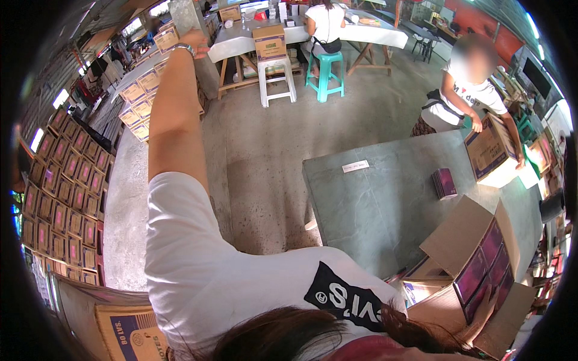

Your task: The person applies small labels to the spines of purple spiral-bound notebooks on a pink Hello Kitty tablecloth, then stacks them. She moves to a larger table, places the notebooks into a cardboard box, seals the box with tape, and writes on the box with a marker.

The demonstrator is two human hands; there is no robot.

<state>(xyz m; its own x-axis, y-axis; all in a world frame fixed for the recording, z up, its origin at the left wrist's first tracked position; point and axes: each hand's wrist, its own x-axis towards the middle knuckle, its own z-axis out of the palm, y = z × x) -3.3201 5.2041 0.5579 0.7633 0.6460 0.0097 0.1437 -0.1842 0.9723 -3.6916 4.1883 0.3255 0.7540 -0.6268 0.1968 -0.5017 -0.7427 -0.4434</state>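
Grey-green on the table top (373, 198), with a small white label (355, 166) near its upper edge. Dark purple on the small box stack (444, 183) right of centre. Brown cardboard on the open carton (463, 237) at lower right, magenta-purple packs (484, 265) inside. Teal on the plastic stool (326, 72) at top centre, white on the stool (276, 77) beside it.

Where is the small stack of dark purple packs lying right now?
In the head view, the small stack of dark purple packs lies on the grey table, right of centre, between a co-worker's closed carton and the open carton of purple packs.
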